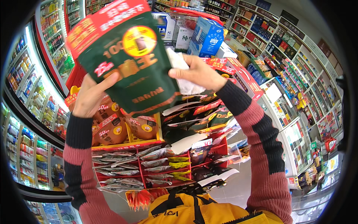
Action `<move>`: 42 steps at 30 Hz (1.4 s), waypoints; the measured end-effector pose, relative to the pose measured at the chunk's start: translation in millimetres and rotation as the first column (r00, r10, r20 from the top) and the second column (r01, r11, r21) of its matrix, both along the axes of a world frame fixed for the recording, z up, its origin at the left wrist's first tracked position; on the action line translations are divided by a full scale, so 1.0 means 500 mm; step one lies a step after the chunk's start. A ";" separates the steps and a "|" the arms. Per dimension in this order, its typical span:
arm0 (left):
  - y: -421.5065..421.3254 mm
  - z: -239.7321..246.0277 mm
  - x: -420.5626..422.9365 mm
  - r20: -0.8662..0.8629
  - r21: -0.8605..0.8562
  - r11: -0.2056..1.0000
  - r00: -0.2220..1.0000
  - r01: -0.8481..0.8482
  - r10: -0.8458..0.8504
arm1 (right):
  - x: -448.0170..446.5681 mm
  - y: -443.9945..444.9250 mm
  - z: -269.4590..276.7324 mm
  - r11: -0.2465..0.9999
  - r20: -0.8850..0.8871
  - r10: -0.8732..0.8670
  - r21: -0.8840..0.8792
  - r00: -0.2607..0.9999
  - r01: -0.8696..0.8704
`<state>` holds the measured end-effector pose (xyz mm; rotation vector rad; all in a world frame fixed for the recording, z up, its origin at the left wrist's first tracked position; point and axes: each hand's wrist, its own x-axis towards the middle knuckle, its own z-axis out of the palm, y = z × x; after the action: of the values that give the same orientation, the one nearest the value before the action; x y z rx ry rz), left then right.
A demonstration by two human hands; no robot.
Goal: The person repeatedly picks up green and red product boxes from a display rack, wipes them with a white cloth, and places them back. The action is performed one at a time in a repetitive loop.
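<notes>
A large dark green snack pouch point(142, 72), with a red printed top and a round yellow badge, is held up above the display rack. My left hand point(91, 95) grips its left edge, thumb on the printed front and the other fingers hidden behind. At the opposite edge, my right hand point(200, 71) holds a crumpled white cloth or tissue point(190, 86), its thumb close to the pouch. Whether that thumb touches the pouch I cannot tell. Below lie brown pouches point(112, 130) in a yellow-edged bin and dark pouches point(209, 117) in the section beside it.
The red rack's lower compartments point(155, 162) hold several stacked packets. Boxed milk cartons point(207, 36) stand behind the display. Glass-door drink coolers point(28, 92) line the left; a glass counter point(296, 140) and stocked shelves point(279, 39) run along the right.
</notes>
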<state>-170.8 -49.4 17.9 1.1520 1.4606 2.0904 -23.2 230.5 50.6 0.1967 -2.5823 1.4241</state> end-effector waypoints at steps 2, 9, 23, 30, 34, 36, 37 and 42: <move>-0.036 -0.007 -0.019 0.015 0.018 0.990 0.990 -0.138 0.138 | -0.053 0.057 0.001 0.997 -0.074 -0.028 -0.073 0.997 0.022; -0.130 -0.083 -0.033 0.053 0.117 0.842 0.850 -0.527 0.525 | -0.249 0.263 -0.098 0.726 0.032 -0.453 0.594 0.891 0.348; 0.037 -0.145 -0.037 -0.182 0.082 0.824 0.805 -0.560 0.565 | -0.261 0.298 -0.037 0.515 -0.374 -0.545 0.557 0.751 0.651; 0.262 -0.146 -0.067 -0.270 0.194 0.942 0.909 -0.273 0.319 | 0.009 0.333 0.129 0.624 -0.642 -0.550 0.109 0.534 0.773; 0.384 -0.202 -0.092 -0.239 0.034 0.985 0.956 -0.169 0.172 | 0.191 0.370 0.144 0.552 -0.570 -0.749 -0.253 0.338 0.795; 0.427 -0.237 -0.108 -0.256 0.000 0.988 0.955 -0.156 0.150 | 0.290 0.382 0.140 0.476 -0.554 -0.792 -0.297 0.256 0.828; 0.441 -0.253 -0.117 -0.274 -0.059 0.983 0.949 -0.177 0.154 | 0.343 0.380 0.132 0.439 -0.495 -0.833 -0.315 0.249 0.841; 0.486 -0.312 -0.146 -0.380 -0.111 0.967 0.909 -0.230 0.172 | 0.549 0.345 0.082 0.277 -0.482 -0.863 -0.198 0.153 0.940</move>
<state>-243.8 193.6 -138.2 1.4421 1.9513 1.9147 251.2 403.2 91.5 -0.7893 -1.6574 0.5269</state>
